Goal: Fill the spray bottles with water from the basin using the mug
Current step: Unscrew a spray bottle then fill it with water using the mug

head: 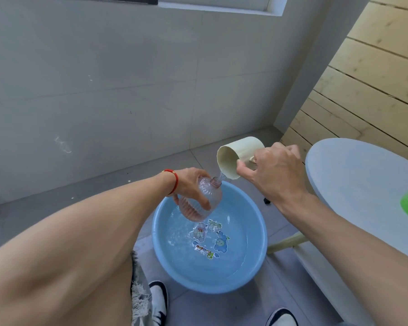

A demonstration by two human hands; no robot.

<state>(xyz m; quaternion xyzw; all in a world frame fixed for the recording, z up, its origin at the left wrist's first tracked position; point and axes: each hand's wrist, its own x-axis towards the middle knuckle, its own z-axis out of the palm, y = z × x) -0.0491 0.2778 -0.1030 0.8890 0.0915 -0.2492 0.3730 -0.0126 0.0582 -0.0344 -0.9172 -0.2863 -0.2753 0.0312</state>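
Tipping the cream mug [239,157] by its handle, the right hand [277,170] pours a thin stream into the clear bottle [204,201], which the left hand [190,185] grips tilted above the blue basin [257,252]. The narrow neck could miss the stream, so water would likely splash back into the basin.

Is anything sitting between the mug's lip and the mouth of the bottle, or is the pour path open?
Nothing visible blocks it. The mug, tipped by the right hand, has its lip just above the uncapped neck of the bottle, which the left hand holds tilted over the basin. Only a stream of water spans the gap.
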